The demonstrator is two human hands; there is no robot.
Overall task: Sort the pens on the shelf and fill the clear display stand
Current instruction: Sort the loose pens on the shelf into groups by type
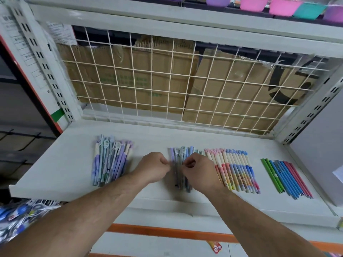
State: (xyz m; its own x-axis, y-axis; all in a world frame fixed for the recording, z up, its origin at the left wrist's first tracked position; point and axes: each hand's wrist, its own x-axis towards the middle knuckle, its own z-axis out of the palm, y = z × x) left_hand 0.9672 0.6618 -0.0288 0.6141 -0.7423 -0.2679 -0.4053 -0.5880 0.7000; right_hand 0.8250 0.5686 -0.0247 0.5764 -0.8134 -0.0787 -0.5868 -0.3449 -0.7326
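Centre of frame: you see a white wire grid panel (152, 71) with flattened brown cardboard sheets (130, 71) behind it. Top edge: a row of pink, purple and teal plastic bowls (284, 7). Lower left: blue-and-white printed packets (20, 217). Bottom centre: an orange metal strip (167, 231).

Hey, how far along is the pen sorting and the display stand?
Sorting looks well along: the cream-barrelled row and the thin coloured pens lie in tidy groups. In hand: left hand and right hand pinch at the middle bunch. Left: the loose left pile, and filling the stand, which is not in view.
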